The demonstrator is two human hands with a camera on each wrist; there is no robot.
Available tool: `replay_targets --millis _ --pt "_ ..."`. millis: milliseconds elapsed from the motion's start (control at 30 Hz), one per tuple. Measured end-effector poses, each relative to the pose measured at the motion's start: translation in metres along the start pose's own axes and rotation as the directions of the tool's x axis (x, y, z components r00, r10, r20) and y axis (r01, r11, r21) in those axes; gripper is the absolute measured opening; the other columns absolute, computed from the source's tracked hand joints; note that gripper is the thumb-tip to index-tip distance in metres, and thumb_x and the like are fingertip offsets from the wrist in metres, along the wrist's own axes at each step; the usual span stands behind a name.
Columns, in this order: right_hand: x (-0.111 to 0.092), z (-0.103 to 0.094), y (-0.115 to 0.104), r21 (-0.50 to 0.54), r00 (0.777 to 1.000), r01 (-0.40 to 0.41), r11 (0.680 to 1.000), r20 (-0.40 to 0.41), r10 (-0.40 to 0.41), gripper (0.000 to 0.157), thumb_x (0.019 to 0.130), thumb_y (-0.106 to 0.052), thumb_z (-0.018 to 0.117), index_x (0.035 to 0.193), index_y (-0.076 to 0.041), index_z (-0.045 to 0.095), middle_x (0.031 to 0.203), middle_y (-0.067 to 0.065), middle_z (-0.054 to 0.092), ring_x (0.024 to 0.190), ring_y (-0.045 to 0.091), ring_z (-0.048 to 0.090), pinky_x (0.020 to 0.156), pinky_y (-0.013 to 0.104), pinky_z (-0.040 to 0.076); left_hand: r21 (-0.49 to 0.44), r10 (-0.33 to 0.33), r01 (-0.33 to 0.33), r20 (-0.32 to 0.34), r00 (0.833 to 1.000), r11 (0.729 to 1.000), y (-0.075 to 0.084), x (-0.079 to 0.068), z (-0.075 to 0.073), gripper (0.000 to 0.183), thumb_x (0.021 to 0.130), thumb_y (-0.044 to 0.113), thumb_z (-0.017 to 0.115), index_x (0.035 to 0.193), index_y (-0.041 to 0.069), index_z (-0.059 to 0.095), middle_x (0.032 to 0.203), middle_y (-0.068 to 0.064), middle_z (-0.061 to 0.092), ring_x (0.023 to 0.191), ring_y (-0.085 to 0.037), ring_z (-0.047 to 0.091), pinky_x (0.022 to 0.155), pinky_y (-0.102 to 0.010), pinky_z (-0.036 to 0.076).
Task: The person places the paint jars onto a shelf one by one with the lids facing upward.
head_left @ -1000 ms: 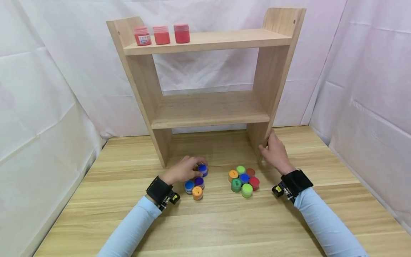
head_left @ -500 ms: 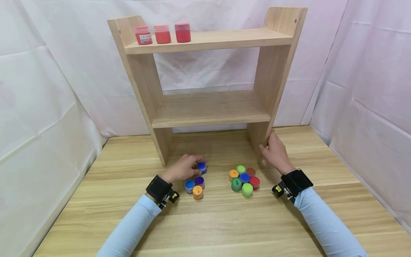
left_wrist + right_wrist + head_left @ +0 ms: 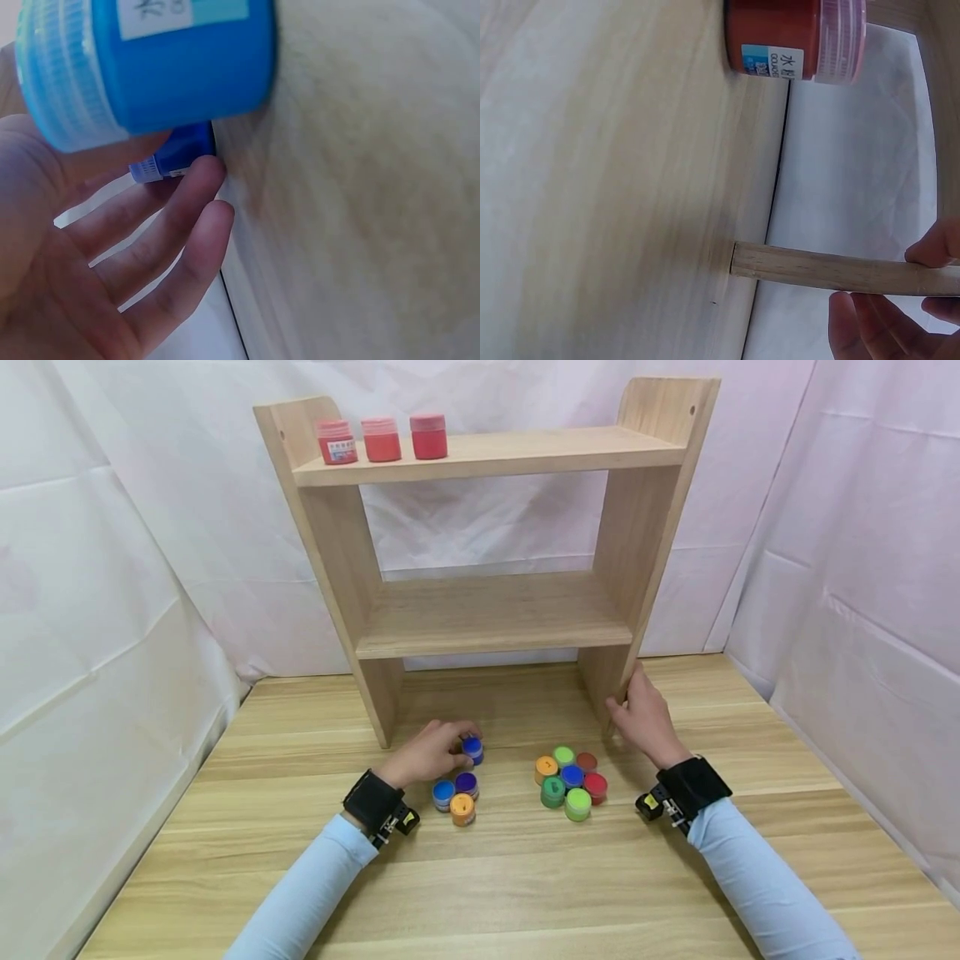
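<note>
My left hand (image 3: 432,752) pinches a dark blue gouache jar (image 3: 472,750) between thumb and fingers, just in front of the shelf. In the left wrist view, that dark blue jar (image 3: 184,150) is partly hidden behind a nearer light blue jar (image 3: 180,67). Close to this hand stand the light blue jar, a purple jar (image 3: 466,783) and an orange jar (image 3: 462,810). My right hand (image 3: 643,714) grips the lower front edge of the wooden shelf's right side panel (image 3: 832,270), thumb on one side and fingers on the other.
A cluster of several jars, among them a green jar (image 3: 552,792) and a red jar (image 3: 596,787), stands on the table (image 3: 510,885) right of centre. Three red and pink jars, one a red jar (image 3: 429,439), line the top left of the wooden shelf (image 3: 495,610).
The left hand and its dark blue jar have shifted very slightly toward the shelf, away from the purple jar. My right hand stays on the side panel.
</note>
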State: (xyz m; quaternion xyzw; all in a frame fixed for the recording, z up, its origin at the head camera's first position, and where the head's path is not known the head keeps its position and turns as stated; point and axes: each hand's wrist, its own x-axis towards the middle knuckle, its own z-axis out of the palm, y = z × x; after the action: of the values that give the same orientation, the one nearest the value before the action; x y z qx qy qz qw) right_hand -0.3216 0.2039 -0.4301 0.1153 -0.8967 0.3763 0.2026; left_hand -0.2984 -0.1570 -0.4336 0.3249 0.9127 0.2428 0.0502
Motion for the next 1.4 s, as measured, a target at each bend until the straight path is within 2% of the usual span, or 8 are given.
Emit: replay_targets --millis 300,500,733,933,1100,1400 --pt "-0.001 -0.001 -0.001 0.002 1.0 0.0 1.0 0.01 0.0 0.068 0.087 -0.005 0.058 0.145 0.0 0.023 0.133 0.026 0.043 0.111 0.04 0.051 0.072 0.049 0.05 0.013 0.013 -0.013 -0.037 0.999 1.0 0.002 -0.002 -0.001 0.04 0.089 0.018 0.066 0.126 0.005 0.058 0.107 0.0 0.063 0.09 -0.009 0.059 0.074 -0.026 0.048" --pt "-0.001 -0.001 -0.002 0.01 1.0 0.001 1.0 0.017 -0.001 0.069 0.087 -0.005 0.058 0.146 -0.001 0.022 0.134 0.026 0.042 0.112 0.04 0.05 0.072 0.049 0.05 0.021 0.006 -0.004 -0.112 0.994 1.0 0.009 -0.001 -0.004 0.04 0.087 0.022 0.067 0.124 0.008 0.059 0.1 0.002 0.064 0.078 -0.005 0.06 0.061 -0.021 0.048" --pt "-0.002 -0.003 -0.004 0.005 1.0 0.007 1.0 0.006 -0.007 0.068 0.086 -0.005 0.059 0.144 0.0 0.024 0.133 0.026 0.043 0.11 0.04 0.051 0.072 0.049 0.05 0.024 0.027 -0.022 -0.216 0.976 0.999 0.014 0.0 -0.007 0.036 0.084 0.025 0.069 0.117 0.013 0.061 0.092 0.005 0.062 0.067 -0.004 0.057 0.053 -0.02 0.046" --pt "0.0 -0.003 -0.004 0.004 1.0 0.003 1.0 0.013 -0.003 0.069 0.086 -0.004 0.06 0.144 0.001 0.023 0.134 0.027 0.042 0.111 0.041 0.05 0.074 0.05 0.049 0.019 0.048 -0.045 -0.308 0.95 0.999 0.015 0.0 -0.008 0.035 0.082 0.031 0.069 0.113 0.017 0.063 0.083 0.008 0.061 0.063 -0.004 0.055 0.052 -0.021 0.045" --pt "0.001 -0.002 -0.004 0.011 1.0 -0.004 1.0 0.019 0.004 0.069 0.087 -0.003 0.059 0.145 0.001 0.022 0.135 0.027 0.041 0.113 0.041 0.049 0.074 0.051 0.049 0.006 0.062 -0.064 -0.335 0.94 0.998 0.016 -0.001 -0.009 0.034 0.081 0.03 0.069 0.112 0.017 0.063 0.081 0.008 0.061 0.061 -0.006 0.055 0.051 -0.023 0.044" --pt "0.001 0.0 -0.003 0.012 1.0 -0.004 1.0 0.016 0.004 0.069 0.086 -0.003 0.059 0.145 0.001 0.023 0.135 0.026 0.041 0.113 0.041 0.049 0.077 0.052 0.048 -0.013 0.069 -0.08 -0.364 0.929 0.997 0.023 -0.003 -0.012 0.034 0.081 0.03 0.07 0.111 0.016 0.066 0.088 0.009 0.064 0.059 -0.005 0.055 0.05 -0.022 0.045"
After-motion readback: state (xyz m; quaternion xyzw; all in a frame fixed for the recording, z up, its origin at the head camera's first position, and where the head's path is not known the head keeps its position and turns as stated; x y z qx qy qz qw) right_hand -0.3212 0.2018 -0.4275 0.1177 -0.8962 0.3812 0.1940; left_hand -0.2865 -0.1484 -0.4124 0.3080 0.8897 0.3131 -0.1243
